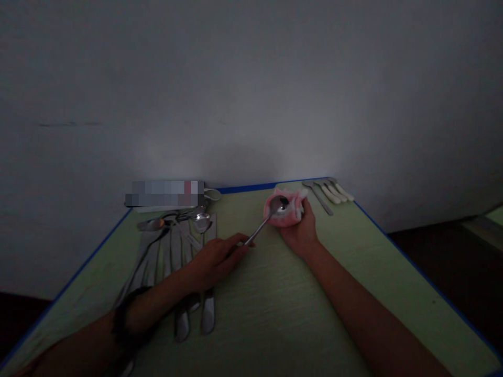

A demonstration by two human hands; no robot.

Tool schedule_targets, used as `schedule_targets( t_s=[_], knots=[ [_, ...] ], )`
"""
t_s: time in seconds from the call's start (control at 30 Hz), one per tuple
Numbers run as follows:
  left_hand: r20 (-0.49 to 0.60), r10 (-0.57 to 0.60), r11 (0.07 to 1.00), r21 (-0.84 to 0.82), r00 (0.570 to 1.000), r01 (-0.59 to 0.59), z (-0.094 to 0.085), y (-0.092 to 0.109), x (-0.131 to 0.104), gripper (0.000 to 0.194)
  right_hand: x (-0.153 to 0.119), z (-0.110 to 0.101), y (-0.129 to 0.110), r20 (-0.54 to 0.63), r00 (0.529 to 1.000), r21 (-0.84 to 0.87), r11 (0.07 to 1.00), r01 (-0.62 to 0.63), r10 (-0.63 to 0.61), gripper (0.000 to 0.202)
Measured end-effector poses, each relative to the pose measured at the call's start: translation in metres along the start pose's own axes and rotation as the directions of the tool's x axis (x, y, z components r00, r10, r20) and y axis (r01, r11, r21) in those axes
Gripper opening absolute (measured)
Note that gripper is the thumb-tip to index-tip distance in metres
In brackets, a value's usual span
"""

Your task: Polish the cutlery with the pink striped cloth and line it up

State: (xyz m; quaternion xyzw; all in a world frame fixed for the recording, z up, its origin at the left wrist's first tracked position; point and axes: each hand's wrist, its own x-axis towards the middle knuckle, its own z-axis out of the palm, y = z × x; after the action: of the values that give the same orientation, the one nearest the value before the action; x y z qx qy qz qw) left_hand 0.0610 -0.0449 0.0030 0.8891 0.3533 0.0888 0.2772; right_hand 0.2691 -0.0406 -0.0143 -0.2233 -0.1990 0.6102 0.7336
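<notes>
A metal spoon [258, 230] slants up to the right, its handle end pinched between the thumb and fingers of my left hand [220, 259]. Its bowl rests against a pink and white cloth [291, 213]. The cloth is bunched in my right hand [302, 230], whose fingers are mostly hidden behind it. Below and around my left forearm lie several metal knives [208, 311] and spoons, among them one with a shiny bowl [202, 222].
The pale green table [267, 314] has a blue edge and meets a grey wall at the back. A blurred-out box [165, 193] stands at the back left. Several pieces of cutlery with white handles [330, 192] lie at the back right, beside a metal one [323, 203].
</notes>
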Motion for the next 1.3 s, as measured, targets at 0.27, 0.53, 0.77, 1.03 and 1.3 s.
schedule_targets(
  t_s=[0.27,0.53,0.77,1.03,1.3],
  knots=[
    [-0.008,0.003,1.000,-0.009,1.000,-0.003,0.001,-0.002,0.000,0.034,0.001,-0.001,0.007,0.009,1.000,-0.152,0.988,-0.008,0.010,0.020],
    [-0.012,-0.007,1.000,-0.030,1.000,0.007,0.002,-0.004,0.000,0.033,0.008,-0.014,0.002,-0.041,0.939,-0.555,0.789,0.261,-0.340,0.029],
    [-0.040,0.016,0.994,-0.105,0.999,-0.020,0.003,-0.005,0.000,0.029,-0.013,-0.009,-0.012,0.482,0.824,-0.848,0.076,0.524,-0.299,0.053],
    [-0.165,-0.048,0.997,-0.070,0.985,0.037,0.005,-0.008,0.002,0.030,-0.006,-0.017,-0.016,0.534,0.844,-0.831,-0.154,0.535,0.054,0.040],
    [-0.202,-0.064,0.995,0.063,0.977,0.078,0.013,-0.015,0.006,0.034,0.002,-0.026,-0.035,0.494,0.859,-0.842,-0.172,0.511,0.134,0.044]
  ],
)
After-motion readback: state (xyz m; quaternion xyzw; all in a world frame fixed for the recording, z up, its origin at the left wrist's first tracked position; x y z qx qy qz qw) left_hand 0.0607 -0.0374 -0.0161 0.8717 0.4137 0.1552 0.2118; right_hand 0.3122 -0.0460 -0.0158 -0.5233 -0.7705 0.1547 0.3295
